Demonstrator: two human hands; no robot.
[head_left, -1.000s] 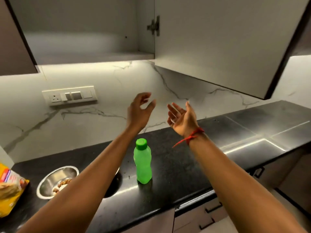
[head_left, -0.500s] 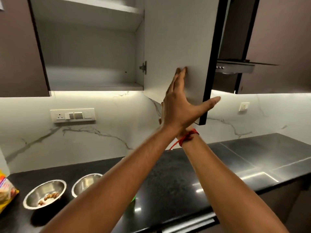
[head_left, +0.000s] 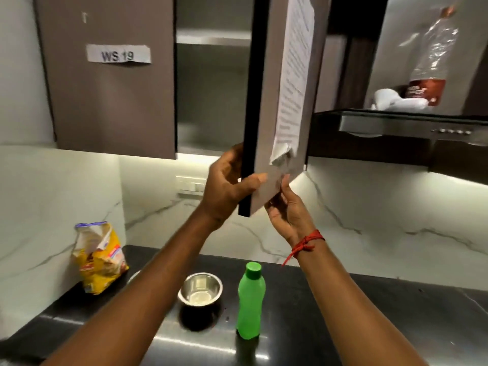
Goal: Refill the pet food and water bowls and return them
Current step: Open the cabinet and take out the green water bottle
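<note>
My left hand (head_left: 227, 186) grips the lower corner of the open cabinet door (head_left: 274, 101), fingers behind its dark edge and thumb on the front. My right hand (head_left: 287, 204) touches the same corner from the right, fingers on the door face. Below on the black counter (head_left: 396, 313) stand a steel bowl (head_left: 200, 289) and a capped green bottle (head_left: 249, 305). My left forearm hides most of a second bowl (head_left: 133, 277). A yellow pet food bag (head_left: 99, 257) stands open at the counter's left end.
The cabinet (head_left: 211, 88) behind the door shows bare shelves. A closed door labelled WS 19 (head_left: 118, 54) is to the left. A range hood (head_left: 396, 122) at right carries a plastic bottle (head_left: 433, 62) and a white object. A switch plate (head_left: 188, 184) sits on the marble backsplash.
Both hands rose from over the counter to the cabinet door and took its lower corner. The door has swung further shut, now edge-on to me. My view tilted up and shifted right.
</note>
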